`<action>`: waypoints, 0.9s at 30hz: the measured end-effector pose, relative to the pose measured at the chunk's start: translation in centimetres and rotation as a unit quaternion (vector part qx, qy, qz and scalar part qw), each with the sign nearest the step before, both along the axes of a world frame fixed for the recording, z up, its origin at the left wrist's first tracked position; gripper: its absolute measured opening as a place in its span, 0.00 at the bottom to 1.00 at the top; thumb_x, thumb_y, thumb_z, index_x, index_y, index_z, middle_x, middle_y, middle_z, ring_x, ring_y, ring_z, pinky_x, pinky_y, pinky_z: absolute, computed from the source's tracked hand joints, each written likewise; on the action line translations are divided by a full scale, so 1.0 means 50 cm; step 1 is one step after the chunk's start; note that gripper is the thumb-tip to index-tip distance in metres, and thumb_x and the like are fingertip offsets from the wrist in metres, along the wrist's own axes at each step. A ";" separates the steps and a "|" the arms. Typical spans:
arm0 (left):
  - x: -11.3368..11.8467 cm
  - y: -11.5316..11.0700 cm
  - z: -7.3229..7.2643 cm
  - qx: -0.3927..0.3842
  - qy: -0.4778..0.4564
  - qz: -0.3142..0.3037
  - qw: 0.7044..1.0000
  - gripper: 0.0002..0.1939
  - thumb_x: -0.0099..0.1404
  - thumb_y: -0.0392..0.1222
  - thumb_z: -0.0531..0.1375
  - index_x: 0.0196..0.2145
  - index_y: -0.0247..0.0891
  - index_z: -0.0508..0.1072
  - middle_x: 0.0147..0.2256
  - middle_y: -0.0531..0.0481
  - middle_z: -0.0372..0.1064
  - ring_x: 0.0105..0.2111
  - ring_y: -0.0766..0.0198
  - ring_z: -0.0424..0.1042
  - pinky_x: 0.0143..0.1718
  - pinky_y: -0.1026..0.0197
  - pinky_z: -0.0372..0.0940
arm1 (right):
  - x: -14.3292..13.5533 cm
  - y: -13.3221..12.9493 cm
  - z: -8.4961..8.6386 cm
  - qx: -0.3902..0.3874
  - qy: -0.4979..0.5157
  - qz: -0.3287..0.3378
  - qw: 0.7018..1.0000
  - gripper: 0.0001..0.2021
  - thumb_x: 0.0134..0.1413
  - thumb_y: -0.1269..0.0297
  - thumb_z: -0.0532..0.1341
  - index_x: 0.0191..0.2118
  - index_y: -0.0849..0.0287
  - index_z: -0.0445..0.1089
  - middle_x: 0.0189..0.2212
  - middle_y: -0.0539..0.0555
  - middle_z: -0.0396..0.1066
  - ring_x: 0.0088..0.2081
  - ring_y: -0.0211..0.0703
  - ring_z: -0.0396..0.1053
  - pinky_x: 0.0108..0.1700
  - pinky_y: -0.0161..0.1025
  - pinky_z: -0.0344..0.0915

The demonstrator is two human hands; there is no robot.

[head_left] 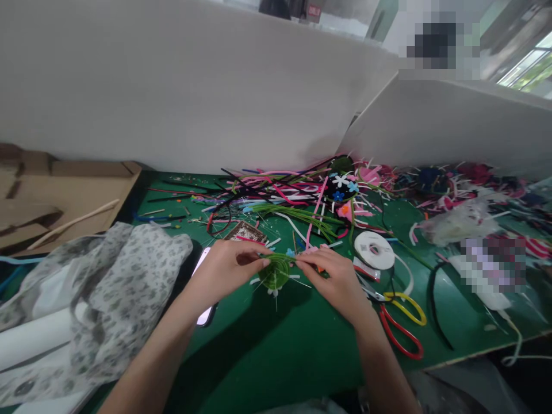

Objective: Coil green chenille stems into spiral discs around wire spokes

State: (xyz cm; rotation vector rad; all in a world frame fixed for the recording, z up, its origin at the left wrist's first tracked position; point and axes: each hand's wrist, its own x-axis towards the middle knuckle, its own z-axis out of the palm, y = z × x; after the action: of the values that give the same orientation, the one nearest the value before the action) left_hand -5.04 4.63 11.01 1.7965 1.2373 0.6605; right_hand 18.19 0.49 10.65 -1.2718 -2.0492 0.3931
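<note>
- Left hand (233, 267): thumb and index finger pinched together on the upper left edge of a green coil (273, 276).
- Right hand (330, 273): thumb and fingertips closed on the green strand (288, 257) at the coil's upper right; the exact grip point was too small to make out.
- Green coil sat between the two hands, over the near middle of the green table (267, 368); could not tell whether it touched the surface. Short white pieces and thin wires stuck out around it; a small white flower (273, 292) showed at its near edge.
- Beyond the hands: a bundle of green stems (297, 217) lay among pink, black and white strips; a black disc (332, 190) bearing white and blue flowers stood farther back, right of the bundle.
- Right of the right hand: a white spool (363, 251), and nearer, scissors (379, 296) with one yellow and one red handle, partly behind the right forearm. Black band (432, 305) lay farther right.
- Left side: a phone (206, 316), partly covered by the left arm, beside a patterned cloth (142, 270); cardboard box (92, 168) behind the cloth.
- Far right: clear plastic bag (452, 221) near mixed colored pieces.
- White partition (181, 86) rose along the table's back.
</note>
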 end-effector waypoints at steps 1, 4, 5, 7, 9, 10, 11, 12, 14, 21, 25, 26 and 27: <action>0.001 -0.001 0.001 -0.001 -0.001 0.000 1.000 0.11 0.59 0.48 0.62 0.38 0.44 0.80 0.34 0.52 0.78 0.32 0.60 0.76 0.31 0.63 0.68 | -0.002 -0.002 0.001 -0.007 0.008 -0.004 1.000 0.07 0.60 0.66 0.58 0.40 0.56 0.74 0.36 0.52 0.77 0.40 0.43 0.72 0.49 0.42 0.64; 0.004 -0.002 0.004 -0.001 0.000 0.000 1.000 0.11 0.59 0.47 0.62 0.38 0.44 0.80 0.34 0.51 0.78 0.32 0.60 0.75 0.31 0.63 0.68 | -0.006 -0.005 0.008 -0.031 0.030 -0.014 0.999 0.07 0.60 0.66 0.58 0.38 0.55 0.74 0.36 0.52 0.77 0.39 0.43 0.72 0.50 0.43 0.64; 0.004 -0.002 0.004 -0.001 0.000 0.002 1.000 0.11 0.59 0.47 0.62 0.37 0.43 0.80 0.35 0.51 0.78 0.32 0.60 0.75 0.32 0.62 0.69 | -0.007 -0.007 0.011 -0.039 0.038 -0.017 0.998 0.07 0.60 0.66 0.58 0.37 0.55 0.75 0.35 0.52 0.77 0.39 0.43 0.72 0.49 0.43 0.65; 0.005 -0.001 0.004 0.001 0.001 0.008 1.000 0.11 0.59 0.48 0.62 0.37 0.43 0.80 0.35 0.51 0.78 0.32 0.59 0.76 0.33 0.62 0.69 | -0.008 -0.012 0.016 -0.062 0.053 -0.023 0.996 0.07 0.59 0.65 0.58 0.38 0.54 0.75 0.35 0.52 0.77 0.39 0.44 0.73 0.47 0.43 0.66; 0.004 0.001 0.004 0.002 0.002 0.019 1.000 0.11 0.59 0.49 0.62 0.36 0.43 0.80 0.35 0.51 0.78 0.32 0.59 0.76 0.33 0.61 0.69 | -0.004 -0.019 0.018 -0.100 0.071 -0.022 0.992 0.09 0.60 0.65 0.57 0.42 0.53 0.75 0.38 0.52 0.77 0.41 0.44 0.73 0.45 0.42 0.67; 0.003 0.001 0.005 0.001 0.001 0.026 1.000 0.11 0.59 0.49 0.62 0.36 0.42 0.80 0.35 0.50 0.78 0.32 0.59 0.76 0.33 0.61 0.69 | -0.001 -0.023 0.018 -0.124 0.085 -0.019 0.988 0.11 0.61 0.65 0.57 0.45 0.52 0.74 0.40 0.52 0.77 0.43 0.44 0.73 0.46 0.42 0.68; 0.003 0.002 0.005 -0.002 -0.001 0.033 0.999 0.12 0.58 0.49 0.63 0.36 0.42 0.80 0.35 0.50 0.78 0.32 0.59 0.76 0.33 0.61 0.69 | 0.001 -0.027 0.016 -0.150 0.101 -0.016 0.983 0.12 0.61 0.66 0.56 0.47 0.51 0.73 0.43 0.51 0.76 0.45 0.44 0.72 0.48 0.42 0.67; 0.002 0.003 0.005 -0.005 -0.006 0.039 0.999 0.12 0.58 0.50 0.63 0.36 0.42 0.80 0.35 0.50 0.78 0.32 0.58 0.76 0.33 0.61 0.69 | 0.003 -0.032 0.013 -0.176 0.121 -0.013 0.977 0.13 0.62 0.66 0.55 0.49 0.51 0.72 0.45 0.51 0.75 0.47 0.44 0.72 0.50 0.43 0.67; 0.001 0.004 0.005 -0.009 -0.019 0.049 0.999 0.13 0.57 0.50 0.63 0.36 0.42 0.80 0.35 0.50 0.79 0.32 0.58 0.76 0.33 0.60 0.70 | 0.000 -0.039 0.003 -0.216 0.172 -0.012 0.961 0.14 0.61 0.65 0.56 0.51 0.51 0.71 0.48 0.52 0.74 0.49 0.44 0.71 0.51 0.42 0.67; 0.005 0.003 0.000 0.021 -0.062 0.112 0.992 0.12 0.55 0.48 0.65 0.35 0.40 0.81 0.36 0.49 0.79 0.34 0.56 0.78 0.36 0.60 0.72 | -0.081 -0.058 -0.046 -0.206 0.320 -0.134 0.915 0.15 0.53 0.59 0.64 0.45 0.60 0.75 0.41 0.56 0.78 0.41 0.47 0.75 0.40 0.39 0.73; 0.011 0.000 -0.002 0.015 -0.102 0.122 0.987 0.13 0.54 0.48 0.66 0.36 0.40 0.81 0.36 0.48 0.79 0.34 0.55 0.78 0.35 0.60 0.73 | -0.118 -0.053 -0.062 -0.079 0.279 -0.215 0.932 0.14 0.53 0.60 0.64 0.44 0.61 0.76 0.38 0.57 0.78 0.36 0.47 0.76 0.36 0.39 0.73; 0.013 -0.001 -0.001 0.014 -0.110 0.124 0.986 0.13 0.54 0.48 0.66 0.36 0.40 0.81 0.36 0.48 0.79 0.34 0.55 0.78 0.36 0.60 0.73 | -0.124 -0.049 -0.065 -0.044 0.269 -0.231 0.934 0.14 0.53 0.60 0.64 0.43 0.62 0.77 0.36 0.57 0.78 0.35 0.47 0.76 0.36 0.39 0.73; 0.016 -0.003 -0.001 0.015 -0.114 0.128 0.985 0.13 0.54 0.48 0.66 0.35 0.40 0.80 0.36 0.48 0.79 0.35 0.55 0.78 0.36 0.60 0.73 | -0.129 -0.045 -0.067 -0.015 0.262 -0.243 0.934 0.13 0.52 0.61 0.65 0.42 0.62 0.77 0.35 0.57 0.78 0.33 0.46 0.76 0.35 0.39 0.73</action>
State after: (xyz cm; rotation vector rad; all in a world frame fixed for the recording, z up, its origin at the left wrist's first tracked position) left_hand -4.21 4.50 10.95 1.5469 1.3152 1.0055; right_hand 11.73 -1.77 7.28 -1.4496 -1.2400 0.4676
